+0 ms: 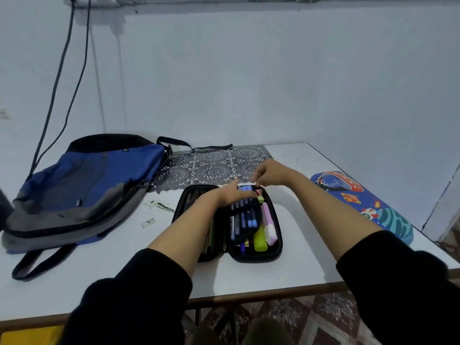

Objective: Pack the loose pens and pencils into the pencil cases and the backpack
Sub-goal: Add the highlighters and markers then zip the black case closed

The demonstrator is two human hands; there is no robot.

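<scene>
step in hand: loading the open black pencil case (254, 255). left hand (234, 194) presses flat on the pens (242, 216); right hand (267, 174) pinches at the far rim, contents unclear. next: likely close the case.

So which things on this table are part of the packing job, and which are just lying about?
Part of the job:
- black pencil case, open
- pens in it
- highlighters
- space-print pencil case
- backpack
- left hand, right hand

Lying about:
- lace mat
- small scrap
- hanging cables
</scene>
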